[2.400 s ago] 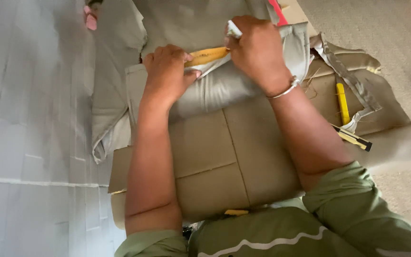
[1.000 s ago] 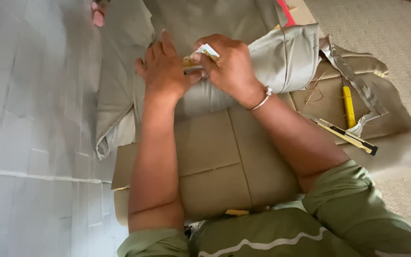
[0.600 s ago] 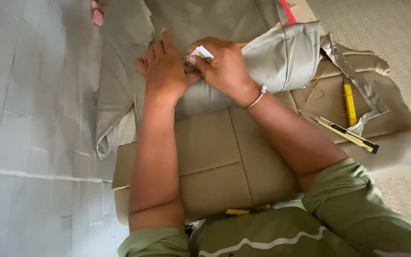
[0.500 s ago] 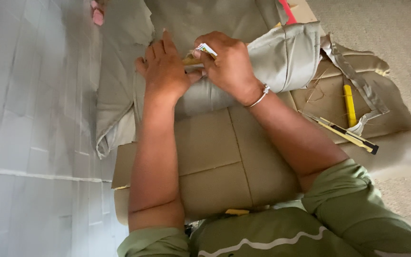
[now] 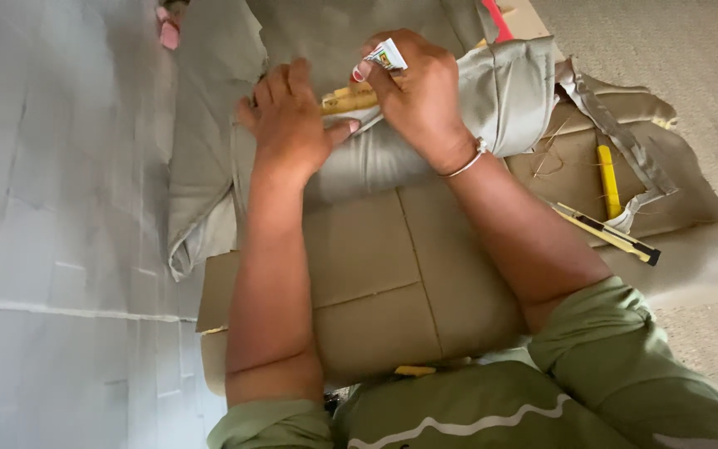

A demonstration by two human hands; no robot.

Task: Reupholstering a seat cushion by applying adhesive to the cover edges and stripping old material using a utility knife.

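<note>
Left hand (image 5: pixel 292 125) pressed flat, fingers spread, on the grey fabric cover (image 5: pixel 392 150), while right hand (image 5: pixel 421 96) at three o'clock pinched a small glue tube (image 5: pixel 384 56) over yellow foam (image 5: pixel 346 100).

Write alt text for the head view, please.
The right hand holds a small tube over a yellow strip, while the left hand presses grey fabric beside it. A cardboard sheet lies beneath, with a yellow knife at right.

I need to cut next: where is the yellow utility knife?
In the head view, the knife lies right of the right forearm, on the cardboard by the grey fabric strip.
</note>
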